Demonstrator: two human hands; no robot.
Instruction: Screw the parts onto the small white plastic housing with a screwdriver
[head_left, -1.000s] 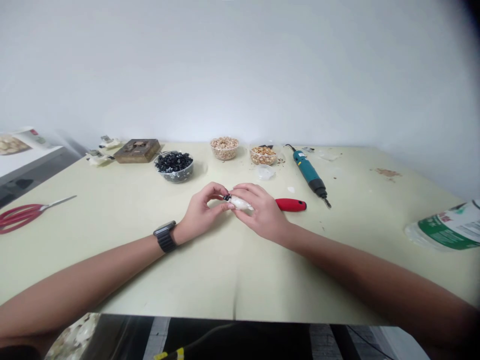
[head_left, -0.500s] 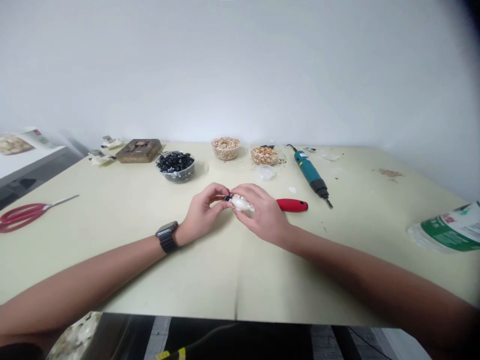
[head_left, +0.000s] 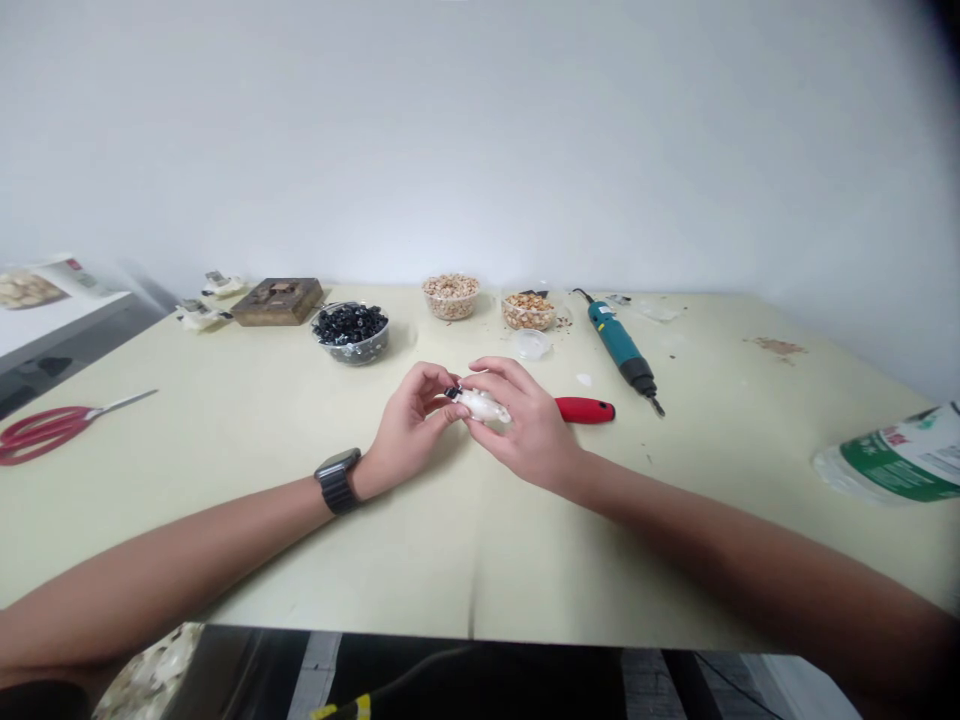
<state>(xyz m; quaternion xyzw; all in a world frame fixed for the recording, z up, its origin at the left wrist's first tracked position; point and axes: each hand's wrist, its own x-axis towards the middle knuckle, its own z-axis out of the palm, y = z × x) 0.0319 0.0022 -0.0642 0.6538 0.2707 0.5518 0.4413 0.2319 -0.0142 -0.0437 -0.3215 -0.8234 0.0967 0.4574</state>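
Note:
My right hand [head_left: 525, 425] grips a small white plastic piece [head_left: 484, 405] just above the pale table [head_left: 465, 560]. My left hand [head_left: 409, 425], with a dark watch [head_left: 337, 480] on its wrist, pinches a tiny black part [head_left: 451, 392] against the left end of that white piece. Both hands meet at the table's middle. A red-handled tool [head_left: 585, 409] lies right behind my right hand.
At the back stand a bowl of black parts [head_left: 350, 330], two tubs of tan pieces [head_left: 450, 295] [head_left: 529, 310], a small clear cup [head_left: 531, 344] and a brown box [head_left: 277, 300]. A teal electric screwdriver [head_left: 621, 347] lies back right, red scissors [head_left: 45, 428] far left, a green-labelled bag [head_left: 892, 460] far right.
Both hands have lifted slightly and shifted a little to the right, still joined on the white piece and black part. Nothing else moved.

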